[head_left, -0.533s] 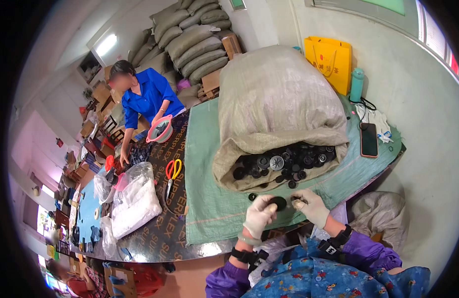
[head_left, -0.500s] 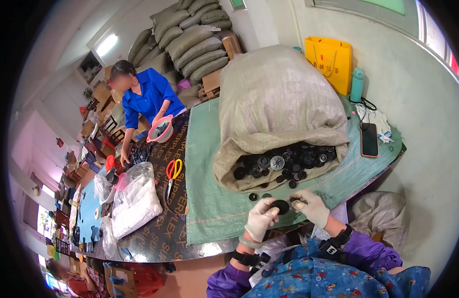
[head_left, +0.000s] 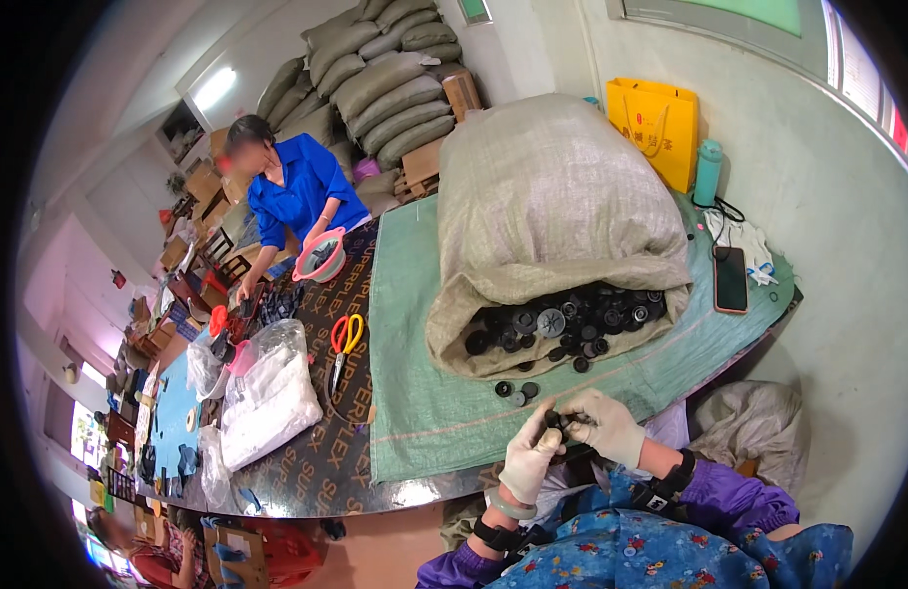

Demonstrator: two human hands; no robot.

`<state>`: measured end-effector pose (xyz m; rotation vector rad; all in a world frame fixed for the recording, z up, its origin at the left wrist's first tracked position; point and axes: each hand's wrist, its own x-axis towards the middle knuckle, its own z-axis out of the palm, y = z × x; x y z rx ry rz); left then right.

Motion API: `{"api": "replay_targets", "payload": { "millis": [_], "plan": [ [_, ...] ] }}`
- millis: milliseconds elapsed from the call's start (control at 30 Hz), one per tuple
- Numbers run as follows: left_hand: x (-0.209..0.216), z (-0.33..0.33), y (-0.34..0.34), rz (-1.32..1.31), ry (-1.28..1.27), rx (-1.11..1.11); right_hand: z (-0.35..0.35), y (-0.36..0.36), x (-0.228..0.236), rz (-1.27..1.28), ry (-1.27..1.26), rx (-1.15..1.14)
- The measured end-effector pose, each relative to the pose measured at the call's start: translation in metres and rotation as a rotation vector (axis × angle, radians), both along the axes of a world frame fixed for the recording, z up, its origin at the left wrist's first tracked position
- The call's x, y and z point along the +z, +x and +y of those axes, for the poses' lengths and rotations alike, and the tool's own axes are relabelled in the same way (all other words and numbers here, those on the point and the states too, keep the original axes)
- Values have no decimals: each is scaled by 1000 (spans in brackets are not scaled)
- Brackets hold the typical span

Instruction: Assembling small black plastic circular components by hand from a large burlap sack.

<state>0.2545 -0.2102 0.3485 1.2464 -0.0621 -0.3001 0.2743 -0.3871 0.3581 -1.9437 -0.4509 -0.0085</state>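
Note:
White gloves cover both of my hands, which meet just in front of the table's near edge. My left hand is closed, pinching a small black round plastic part. The fingers of my right hand close on the same part from the other side; its details are partly hidden by the gloves. Just beyond my hands, a few loose black round parts lie on the green woven sheet. A large beige woven sack lies behind them, its mouth toward me, full of black discs and caps.
Right of the sack are a phone, a teal bottle and a yellow paper bag. Yellow-and-red scissors and a clear plastic bag lie left. Across the table, a person in blue handles a pink basket.
My hands have come together; the black part is now gripped between both and no longer shows its broad face. One more small round part lies on the sheet near the sack.

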Motion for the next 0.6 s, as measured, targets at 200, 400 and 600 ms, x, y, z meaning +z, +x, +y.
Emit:
{"api": "replay_targets", "payload": {
  "millis": [200, 400, 600],
  "plan": [
    [-12, 3, 5, 162, -124, -183, 1, -4, -3, -106, -91, 37],
    [-20, -7, 9, -745, 695, 159, 5, -8, -17, 373, 401, -60],
    [-15, -1, 5, -322, 359, -26, -3, -7, -14, 32, 55, -15]
  ]
}}
